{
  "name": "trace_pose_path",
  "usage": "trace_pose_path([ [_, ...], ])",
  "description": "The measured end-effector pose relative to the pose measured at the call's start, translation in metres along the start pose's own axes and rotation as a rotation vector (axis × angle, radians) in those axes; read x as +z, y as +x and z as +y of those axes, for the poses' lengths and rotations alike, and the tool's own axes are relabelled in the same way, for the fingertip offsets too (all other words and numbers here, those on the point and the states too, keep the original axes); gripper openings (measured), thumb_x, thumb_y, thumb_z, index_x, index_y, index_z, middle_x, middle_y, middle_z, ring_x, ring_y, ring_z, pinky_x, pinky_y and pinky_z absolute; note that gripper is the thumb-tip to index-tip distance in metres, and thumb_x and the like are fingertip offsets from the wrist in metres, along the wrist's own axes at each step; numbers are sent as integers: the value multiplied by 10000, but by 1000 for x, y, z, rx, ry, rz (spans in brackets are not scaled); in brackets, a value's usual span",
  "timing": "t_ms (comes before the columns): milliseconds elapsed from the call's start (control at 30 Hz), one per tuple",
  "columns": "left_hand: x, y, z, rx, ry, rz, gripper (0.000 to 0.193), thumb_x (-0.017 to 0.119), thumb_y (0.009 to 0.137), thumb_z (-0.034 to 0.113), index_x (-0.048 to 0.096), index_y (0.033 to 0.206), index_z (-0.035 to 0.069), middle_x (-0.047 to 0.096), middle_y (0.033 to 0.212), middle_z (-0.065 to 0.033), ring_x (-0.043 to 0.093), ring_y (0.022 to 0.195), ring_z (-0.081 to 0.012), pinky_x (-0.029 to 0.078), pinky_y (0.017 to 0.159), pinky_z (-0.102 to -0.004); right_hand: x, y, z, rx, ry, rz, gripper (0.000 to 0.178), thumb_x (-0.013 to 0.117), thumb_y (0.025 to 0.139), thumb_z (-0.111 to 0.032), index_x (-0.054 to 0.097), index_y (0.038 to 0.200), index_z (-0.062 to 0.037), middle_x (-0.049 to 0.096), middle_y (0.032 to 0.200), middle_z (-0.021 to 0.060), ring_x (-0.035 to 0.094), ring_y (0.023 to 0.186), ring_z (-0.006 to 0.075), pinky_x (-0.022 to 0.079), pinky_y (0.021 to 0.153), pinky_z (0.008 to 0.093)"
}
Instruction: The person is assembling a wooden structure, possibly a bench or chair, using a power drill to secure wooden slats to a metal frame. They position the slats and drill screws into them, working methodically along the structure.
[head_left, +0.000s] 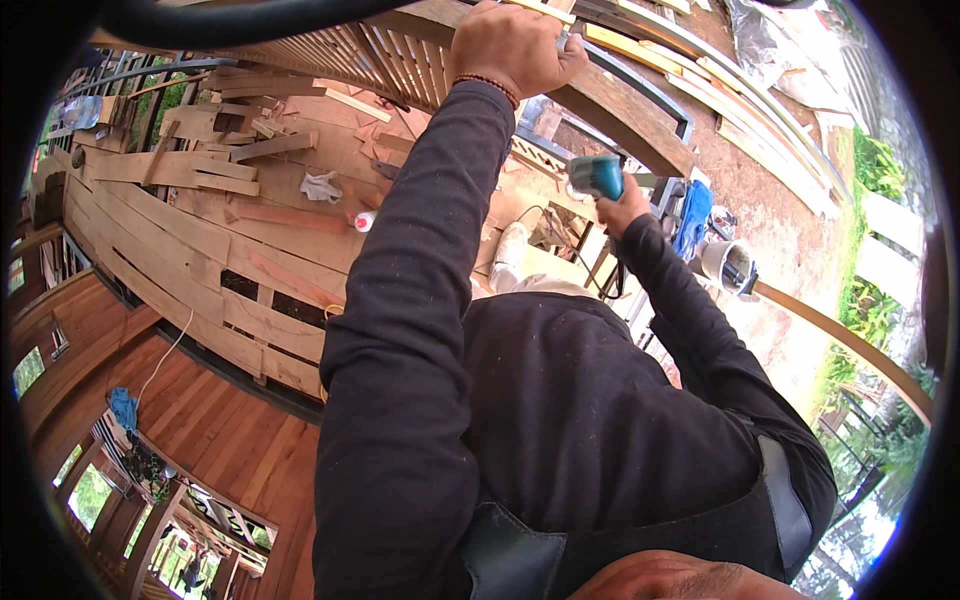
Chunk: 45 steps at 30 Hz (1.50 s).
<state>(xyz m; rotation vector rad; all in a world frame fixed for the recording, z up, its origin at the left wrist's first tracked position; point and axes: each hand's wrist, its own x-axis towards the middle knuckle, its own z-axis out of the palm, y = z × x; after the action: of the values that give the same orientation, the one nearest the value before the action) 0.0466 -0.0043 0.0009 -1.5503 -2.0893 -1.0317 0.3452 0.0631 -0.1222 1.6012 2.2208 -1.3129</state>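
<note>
The power tool [596,176], quantity one, teal-bodied, is located right of upper centre, in the right hand [626,208]. The fingers of this hand are wrapped around its grip. The nose points left. The tool lies just beside the lower edge of one thick wooden beam [628,118]; contact between the two cannot be determined from this view.

The left hand [508,48], with one beaded bracelet [490,88] at the wrist, is placed over the same beam, well apart from the tool. Its fingers are curled; whether they grasp the beam or the pale strip [547,9] beside them cannot be told.

Lateral room: a gap separates the left forearm from the tool; one light shoe [510,245] shows within it. On the right, one blue cloth [693,218] lies near the right forearm, with one white bucket [712,262] near it. Farther out, several lengths of lumber [745,140] overlap and cannot be counted reliably.

On the left, one slatted panel [370,55] adjoins the beam. The plank deck [180,225] carries one bottle [365,221], one crumpled white rag [320,187] and multiple loose boards. A dark edge divides it from the reddish floor [215,400].
</note>
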Motion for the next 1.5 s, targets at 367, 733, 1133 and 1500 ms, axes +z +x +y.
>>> trace_pose_path([
  [367, 3, 5, 2, -6, 13, 6, 286, 673, 787, 422, 701, 660, 167, 694, 682, -87, 685, 650, -315, 542, 635, -457, 9, -35, 66, 51, 374, 19, 721, 659, 836, -94, 359, 1489, -34, 686, 1007, 199, 697, 704, 253, 585, 628, 384],
  [733, 14, 1, -13, 104, 197, 8, 365, 596, 863, 440, 769, 718, 153, 707, 648, -68, 674, 591, -260, 549, 652, -413, 31, -56, 46, -184, -286, -48, 884, 694, 806, -184, 236, 1558, -106, 680, 1051, 358, 675, 984, 536, 545, 885, 551],
  [1133, 5, -8, -10, 115, 171, 28, 365, 589, 861, 437, 749, 687, 159, 705, 653, -62, 679, 615, -258, 558, 666, -410, -13, 8, 27, 52, 167, -23, 574, 697, 839, -113, 495, 1365, -4, 704, 975, 200, 728, 739, 266, 605, 641, 385],
  [1500, 8, -6, -10, 129, 155, 68, 306, 641, 840, 366, 684, 624, 155, 644, 592, -45, 638, 600, -268, 523, 653, -405, 28, -60, 62, -117, -199, 2, 853, 686, 791, -140, 305, 1553, -116, 686, 1113, 332, 692, 1011, 493, 561, 903, 521],
])
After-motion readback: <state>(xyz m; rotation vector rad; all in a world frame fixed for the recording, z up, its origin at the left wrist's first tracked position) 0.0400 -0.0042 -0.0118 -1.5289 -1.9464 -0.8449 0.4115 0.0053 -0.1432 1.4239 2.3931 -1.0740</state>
